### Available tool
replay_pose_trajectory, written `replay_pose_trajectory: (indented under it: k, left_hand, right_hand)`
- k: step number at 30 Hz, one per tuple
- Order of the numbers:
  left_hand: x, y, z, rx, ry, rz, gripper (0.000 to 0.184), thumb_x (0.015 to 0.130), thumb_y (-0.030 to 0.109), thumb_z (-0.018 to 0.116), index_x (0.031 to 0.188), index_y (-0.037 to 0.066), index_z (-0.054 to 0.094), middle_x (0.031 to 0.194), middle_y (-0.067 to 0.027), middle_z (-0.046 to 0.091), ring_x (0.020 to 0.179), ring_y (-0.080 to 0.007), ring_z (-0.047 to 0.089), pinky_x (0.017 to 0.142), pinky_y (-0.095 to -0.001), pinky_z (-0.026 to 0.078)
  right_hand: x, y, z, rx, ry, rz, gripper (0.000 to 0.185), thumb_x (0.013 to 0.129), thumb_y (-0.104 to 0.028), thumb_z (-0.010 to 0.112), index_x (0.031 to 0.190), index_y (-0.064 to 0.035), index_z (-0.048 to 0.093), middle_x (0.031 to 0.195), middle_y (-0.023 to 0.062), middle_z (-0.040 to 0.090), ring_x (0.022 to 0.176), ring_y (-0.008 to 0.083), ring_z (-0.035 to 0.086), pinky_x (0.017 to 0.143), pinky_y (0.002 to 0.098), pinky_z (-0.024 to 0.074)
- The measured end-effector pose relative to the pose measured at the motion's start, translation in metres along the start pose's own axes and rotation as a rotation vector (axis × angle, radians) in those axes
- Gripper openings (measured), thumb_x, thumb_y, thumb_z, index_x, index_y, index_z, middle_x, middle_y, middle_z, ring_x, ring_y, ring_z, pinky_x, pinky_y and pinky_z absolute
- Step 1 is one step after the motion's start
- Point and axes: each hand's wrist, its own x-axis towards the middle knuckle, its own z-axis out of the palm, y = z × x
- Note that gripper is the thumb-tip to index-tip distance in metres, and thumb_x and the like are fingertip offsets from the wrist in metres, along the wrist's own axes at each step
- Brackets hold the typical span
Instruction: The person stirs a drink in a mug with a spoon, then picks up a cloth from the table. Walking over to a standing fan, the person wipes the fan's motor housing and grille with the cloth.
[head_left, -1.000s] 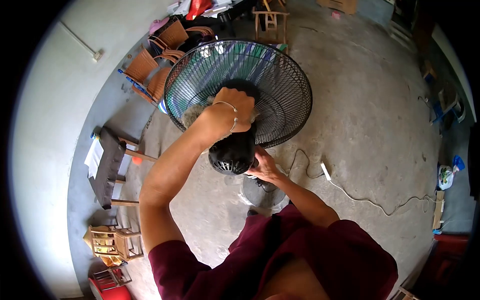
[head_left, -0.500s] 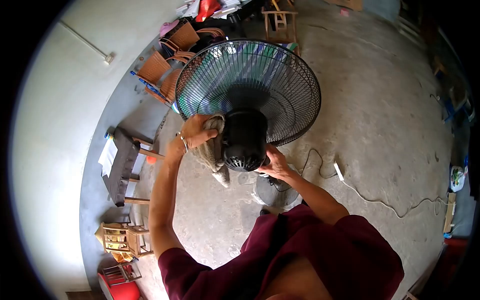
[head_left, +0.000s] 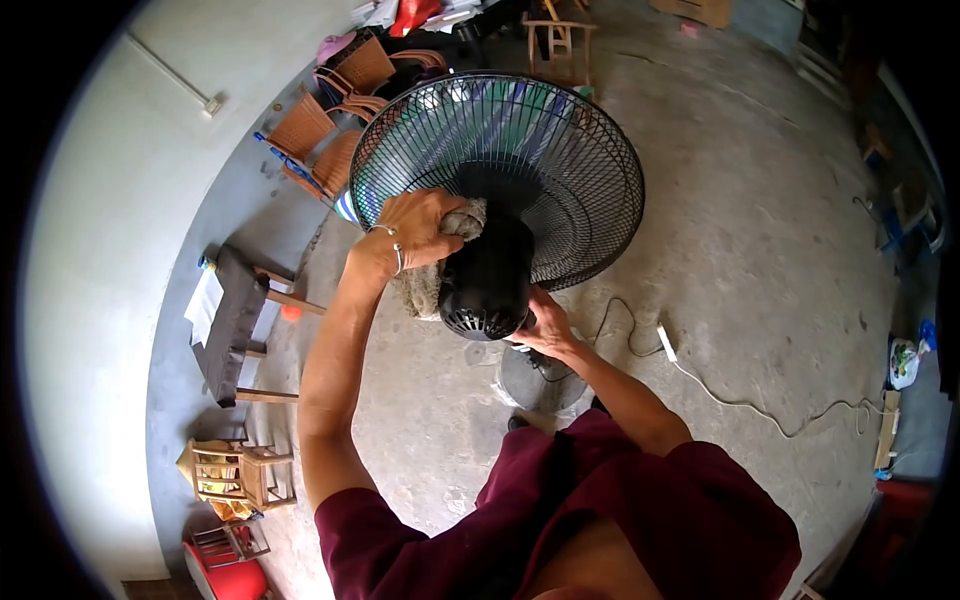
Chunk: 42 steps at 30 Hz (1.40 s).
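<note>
A black electric fan (head_left: 600,190) stands in front of me, its wire cage facing away and its motor housing (head_left: 487,285) towards me. My left hand (head_left: 415,228) grips a grey-brown cloth (head_left: 425,290) and presses it against the upper left of the housing, close to the back of the cage. Part of the cloth hangs down beside the motor. My right hand (head_left: 545,325) is closed around the lower right of the housing, where the fan's neck is; its fingertips are partly hidden behind it. Below, the round fan base (head_left: 540,380) rests on the floor.
A white power strip (head_left: 667,343) with a long cord lies on the concrete floor at right. Along the left wall are wicker chairs (head_left: 300,125), a dark table (head_left: 232,320), a wooden chair (head_left: 240,473) and a red chair (head_left: 235,575). A wooden stool (head_left: 560,45) stands beyond the fan.
My left hand has moved up and right with the cloth, onto the upper part of the motor housing. The right hand keeps its hold, and the fan stays nearly in place.
</note>
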Motion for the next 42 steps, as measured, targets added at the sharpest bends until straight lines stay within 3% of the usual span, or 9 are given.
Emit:
replay_pose_trajectory:
  k: [8, 10, 15, 24, 28, 36, 38, 39, 42]
  left_hand:
    - [-0.044, -0.051, 0.064, -0.369, 0.038, -0.298, 0.044, 0.063, 0.015, 0.065, 0.106, 0.005, 0.063, 0.083, -0.0188, 0.065, 0.079, -0.032, 0.063, 0.073, -0.0359, 0.048]
    - [-0.063, -0.051, 0.093, -0.684, 0.028, -0.324, 0.044, 0.063, 0.009, 0.065, 0.106, 0.005, 0.062, 0.084, -0.0167, 0.066, 0.081, -0.0275, 0.064, 0.074, -0.0349, 0.048]
    - [-0.104, -0.042, 0.17, -0.81, 0.01, -0.399, 0.057, 0.062, 0.011, 0.072, 0.116, 0.002, 0.055, 0.098, -0.0128, 0.065, 0.095, -0.0211, 0.06, 0.087, -0.0326, 0.045]
    - [-0.088, 0.006, 0.212, -1.417, -0.103, -0.245, 0.066, 0.064, 0.012, 0.08, 0.122, 0.0, 0.05, 0.115, -0.0067, 0.058, 0.111, -0.0172, 0.049, 0.098, -0.0299, 0.037]
    - [-0.079, -0.004, 0.229, -1.598, -0.171, -0.265, 0.063, 0.065, 0.007, 0.08, 0.122, 0.002, 0.052, 0.117, -0.0058, 0.057, 0.112, -0.018, 0.049, 0.098, -0.031, 0.038]
    - [-0.076, 0.002, 0.216, -1.498, -0.17, -0.297, 0.061, 0.064, 0.01, 0.082, 0.119, 0.003, 0.055, 0.116, -0.005, 0.058, 0.108, -0.0172, 0.05, 0.095, -0.0305, 0.04]
    - [-0.076, 0.007, 0.213, -1.416, -0.097, -0.277, 0.053, 0.064, 0.018, 0.082, 0.11, 0.002, 0.061, 0.107, -0.0064, 0.063, 0.099, -0.0163, 0.056, 0.09, -0.0299, 0.044]
    - [-0.076, 0.006, 0.213, -1.425, -0.118, -0.28, 0.054, 0.065, 0.02, 0.082, 0.111, 0.003, 0.061, 0.109, -0.0075, 0.062, 0.101, -0.0172, 0.055, 0.09, -0.0303, 0.044]
    - [-0.075, 0.01, 0.205, -1.422, -0.095, -0.306, 0.054, 0.065, 0.024, 0.082, 0.111, 0.003, 0.061, 0.109, -0.0078, 0.062, 0.102, -0.0182, 0.055, 0.09, -0.0309, 0.044]
  right_hand:
    - [-0.004, 0.007, 0.006, 0.02, -0.027, 0.033, 0.059, 0.055, -0.026, 0.078, 0.106, -0.0058, 0.055, 0.098, 0.0116, 0.055, 0.091, 0.0294, 0.056, 0.079, 0.0373, 0.0473]
    - [-0.004, 0.01, 0.008, 0.051, 0.002, 0.008, 0.059, 0.055, -0.025, 0.077, 0.106, -0.0058, 0.055, 0.098, 0.012, 0.055, 0.092, 0.0295, 0.056, 0.08, 0.0377, 0.047]
    - [-0.002, 0.007, 0.006, 0.043, -0.027, 0.036, 0.06, 0.054, -0.025, 0.076, 0.106, -0.0059, 0.054, 0.098, 0.0123, 0.055, 0.093, 0.0299, 0.055, 0.08, 0.0379, 0.0465]
    - [0.0, 0.015, 0.011, -0.001, -0.095, 0.078, 0.046, 0.064, -0.007, 0.067, 0.108, -0.0054, 0.051, 0.097, 0.0147, 0.051, 0.093, 0.0345, 0.053, 0.077, 0.0392, 0.045]
    - [-0.002, 0.036, 0.019, 0.442, -0.122, 0.193, 0.044, 0.068, -0.007, 0.066, 0.109, -0.0046, 0.05, 0.1, 0.0146, 0.052, 0.095, 0.0324, 0.054, 0.08, 0.0372, 0.0441]
    - [-0.023, -0.004, -0.027, 0.235, -0.224, 0.075, 0.051, 0.078, -0.008, 0.061, 0.125, -0.0013, 0.043, 0.113, 0.0173, 0.053, 0.102, 0.0276, 0.054, 0.088, 0.0348, 0.0421]
    - [-0.04, -0.019, -0.031, 0.564, -0.188, 0.501, 0.055, 0.08, -0.013, 0.063, 0.129, 0.0005, 0.04, 0.113, 0.016, 0.052, 0.107, 0.0259, 0.051, 0.093, 0.0358, 0.0388]
    - [-0.039, -0.034, -0.033, 0.463, -0.277, 0.479, 0.061, 0.081, -0.022, 0.066, 0.129, 0.0027, 0.038, 0.116, 0.0142, 0.051, 0.107, 0.0244, 0.05, 0.094, 0.0356, 0.0378]
    - [-0.042, -0.066, -0.013, 0.485, -0.13, 0.311, 0.062, 0.079, -0.019, 0.069, 0.129, 0.001, 0.038, 0.12, 0.012, 0.047, 0.11, 0.0191, 0.045, 0.091, 0.0331, 0.039]
